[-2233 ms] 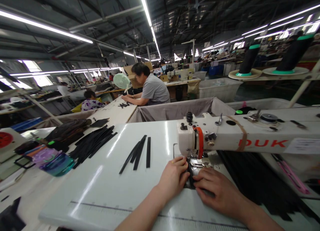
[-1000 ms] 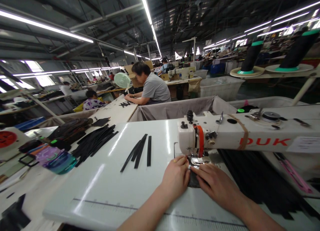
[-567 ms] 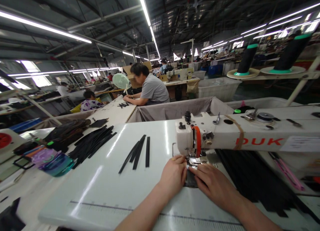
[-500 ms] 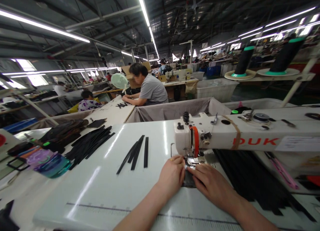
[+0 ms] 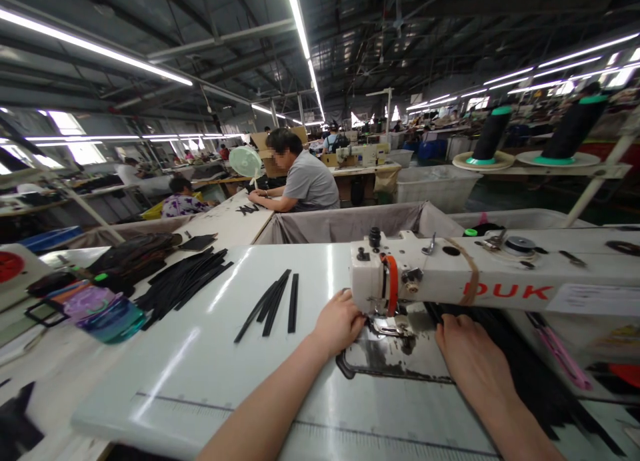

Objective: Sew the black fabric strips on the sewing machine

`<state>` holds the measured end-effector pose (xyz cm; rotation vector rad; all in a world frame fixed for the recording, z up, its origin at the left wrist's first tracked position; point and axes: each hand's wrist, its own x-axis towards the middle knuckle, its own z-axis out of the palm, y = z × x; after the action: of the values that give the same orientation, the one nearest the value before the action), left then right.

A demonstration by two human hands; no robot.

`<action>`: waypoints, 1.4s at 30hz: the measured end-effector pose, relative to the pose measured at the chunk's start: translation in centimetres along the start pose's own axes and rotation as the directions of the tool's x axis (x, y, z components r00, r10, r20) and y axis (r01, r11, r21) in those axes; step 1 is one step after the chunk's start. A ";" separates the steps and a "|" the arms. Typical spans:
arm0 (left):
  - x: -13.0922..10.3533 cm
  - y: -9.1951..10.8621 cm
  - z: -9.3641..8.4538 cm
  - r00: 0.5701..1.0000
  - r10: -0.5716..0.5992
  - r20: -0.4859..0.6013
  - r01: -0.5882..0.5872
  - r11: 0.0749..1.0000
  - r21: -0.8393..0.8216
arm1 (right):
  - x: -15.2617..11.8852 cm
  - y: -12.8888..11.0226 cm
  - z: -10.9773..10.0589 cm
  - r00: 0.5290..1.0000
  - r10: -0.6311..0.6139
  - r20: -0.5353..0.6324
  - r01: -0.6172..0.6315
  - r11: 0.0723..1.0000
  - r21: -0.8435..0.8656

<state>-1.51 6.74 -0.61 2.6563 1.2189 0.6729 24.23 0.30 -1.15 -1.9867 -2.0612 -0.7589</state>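
Note:
My left hand [image 5: 340, 323] is at the left of the sewing machine's needle area, fingers curled together; whatever they pinch is hidden. Beside its fingertips is the presser foot [image 5: 390, 329] above the shiny metal needle plate [image 5: 400, 361]. To the right of the plate, my right hand [image 5: 473, 354] bends its fingers over the near-machine ends of a pile of black strips [image 5: 530, 381]. Its fingertips are closed at a strip and partly hidden. The white sewing machine [image 5: 435, 271] extends above both hands.
Several loose black strips [image 5: 273, 304] lie left on the table, with a larger strip pile [image 5: 187, 281] beyond. A purple-blue jug [image 5: 105, 314] stands far left. Pink-handled snips [image 5: 560, 351] lie right. Thread cones [image 5: 490, 138] stand behind. A co-worker [image 5: 305, 171] sits ahead at another table.
My right hand has left the presser foot and moved right to the strip pile. My left hand has shifted slightly left and up, uncovering the needle plate.

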 end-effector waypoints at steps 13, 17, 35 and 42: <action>-3.6 4.6 -0.7 0.858 -0.425 0.290 0.499 0.552 -0.668 | -1.0 -3.7 -1.8 0.886 -0.374 -0.275 0.445 0.853 0.272; -2.7 5.3 0.4 0.814 -0.437 0.383 0.515 0.240 -0.823 | -1.2 -4.2 -2.1 0.870 -0.422 -0.255 0.488 0.658 0.574; -3.9 5.6 0.7 0.902 -0.418 -0.107 0.380 0.888 -0.258 | -2.2 -6.2 -2.2 0.737 -0.553 -0.388 0.675 0.631 0.382; -3.9 5.3 1.2 0.962 -0.256 -0.094 0.233 0.951 -0.203 | -2.1 -6.5 -1.5 0.772 -0.524 -0.360 0.635 0.640 0.432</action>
<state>0.47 0.34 -1.40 2.2895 1.4077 0.8670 17.77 -2.07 -2.35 -0.8901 -2.4469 -0.3655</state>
